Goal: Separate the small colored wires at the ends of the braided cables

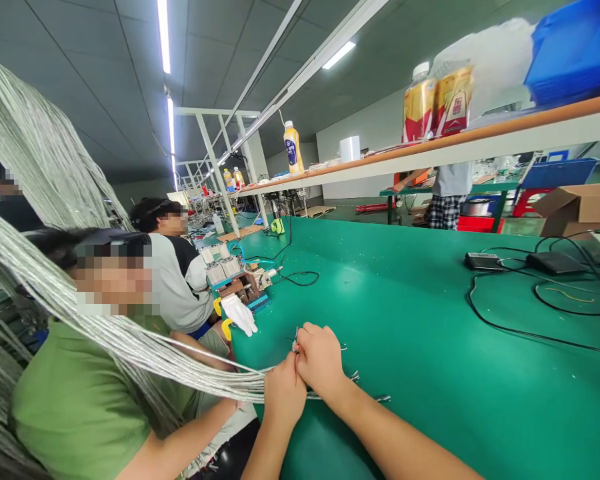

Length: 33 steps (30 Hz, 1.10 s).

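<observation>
A long bundle of silvery cables (205,375) hangs from the upper left and runs across to the green table. My left hand (285,390) is closed around the bundle close to its end. Touching it, my right hand (320,357) is pinched at a small cable end (295,341) that pokes out by the fingertips. Several stripped cable ends (383,399) stick out past my hands, low over the tabletop. The inside of both grips is hidden.
On the green table (405,300) stand a small machine (237,280) with a white glove (239,315), and black adapters (484,261) with loose cords at right. A person in green (80,400) sits close at left, another behind. A shelf (505,137) with bottles spans above.
</observation>
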{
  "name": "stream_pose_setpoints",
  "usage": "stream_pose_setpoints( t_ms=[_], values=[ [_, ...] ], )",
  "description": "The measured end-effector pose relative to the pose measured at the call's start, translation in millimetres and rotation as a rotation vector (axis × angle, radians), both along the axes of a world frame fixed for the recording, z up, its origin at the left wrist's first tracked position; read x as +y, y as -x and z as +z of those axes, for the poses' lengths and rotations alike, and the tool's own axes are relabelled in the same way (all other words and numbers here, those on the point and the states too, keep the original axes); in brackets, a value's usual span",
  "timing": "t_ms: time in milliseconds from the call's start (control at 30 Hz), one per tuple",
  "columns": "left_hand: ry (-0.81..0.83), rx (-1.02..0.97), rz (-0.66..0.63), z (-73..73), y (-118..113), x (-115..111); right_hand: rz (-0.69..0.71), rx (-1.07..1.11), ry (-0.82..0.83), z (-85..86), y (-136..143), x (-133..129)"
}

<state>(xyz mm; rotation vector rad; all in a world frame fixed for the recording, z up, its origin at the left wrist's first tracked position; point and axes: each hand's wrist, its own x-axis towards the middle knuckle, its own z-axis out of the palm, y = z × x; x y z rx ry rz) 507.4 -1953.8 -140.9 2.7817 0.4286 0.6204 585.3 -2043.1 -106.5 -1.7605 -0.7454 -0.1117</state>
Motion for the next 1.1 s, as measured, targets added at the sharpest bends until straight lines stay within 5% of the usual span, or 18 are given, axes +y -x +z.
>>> stream_pose_setpoints(
  t_ms=[67, 200, 300, 467, 633, 900, 1100],
  values=[
    [0.041, -0.008, 0.013, 1.3, 1, -1, -0.016, 0.08, -0.002, 3.1, 2, 1],
    [0.035, -0.058, -0.008, 1.2, 4, -3, 0.135, 0.7, 0.042, 15.5, -12, 1],
    [0.01, -0.1, -0.031, -0.6, 5, -4, 0.222, 0.806, 0.106, 22.8, -25, 1],
    [-0.025, -0.09, -0.024, -2.8, 2, -3, 0.093, 0.681, 0.014, 21.1, -16, 2],
    [-0.036, -0.06, -0.018, -1.7, 0, -2, 0.005, 0.247, -0.053, 15.4, -4, -1],
    [-0.102, -0.081, -0.019, -3.3, 1, -4, 0.05, 0.666, -0.004, 17.4, -32, 6],
    [-0.091, -0.075, -0.011, -3.2, 1, -1, 0.004, 0.562, -0.097, 19.9, -20, 5]
  ],
)
